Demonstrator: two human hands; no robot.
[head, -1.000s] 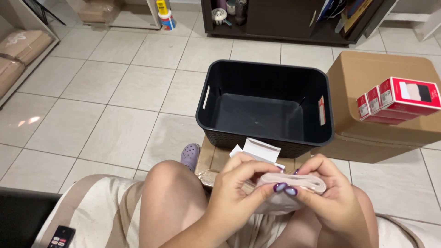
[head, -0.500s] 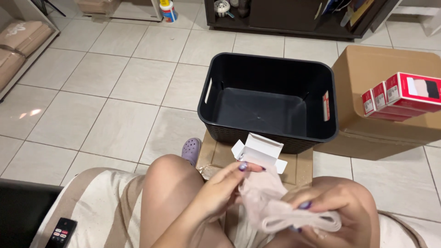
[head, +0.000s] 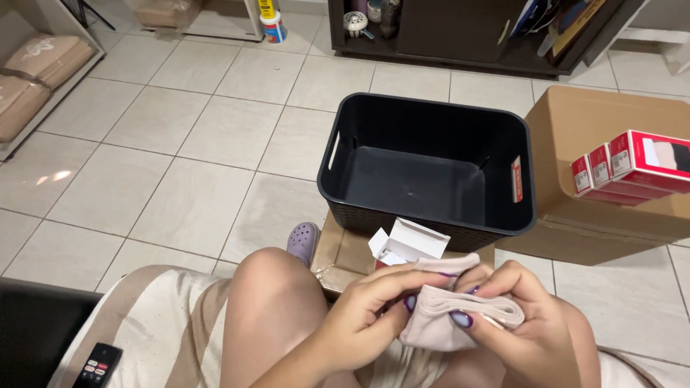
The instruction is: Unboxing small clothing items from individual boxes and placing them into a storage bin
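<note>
Both of my hands hold a folded pale pink garment (head: 445,320) over my lap. My left hand (head: 374,309) grips its left side, with fingers over the top fold. My right hand (head: 521,323) pinches the banded right edge, thumb on top. Just beyond my hands lies a small open white carton (head: 410,243) on a flat piece of cardboard (head: 345,251). Behind that stands a dark plastic basket (head: 431,115) with nothing inside it.
A large cardboard box (head: 582,136) at the right carries three red and white cartons (head: 632,169). A lilac clog (head: 303,241) sits by my knee, a remote control (head: 97,365) at lower left. Dark shelving (head: 445,29) runs along the back, folded bedding (head: 36,79) at the left.
My hands have come back together on the garment. The right hand rose from low over my lap, and the cloth is now bunched tighter between both hands.
</note>
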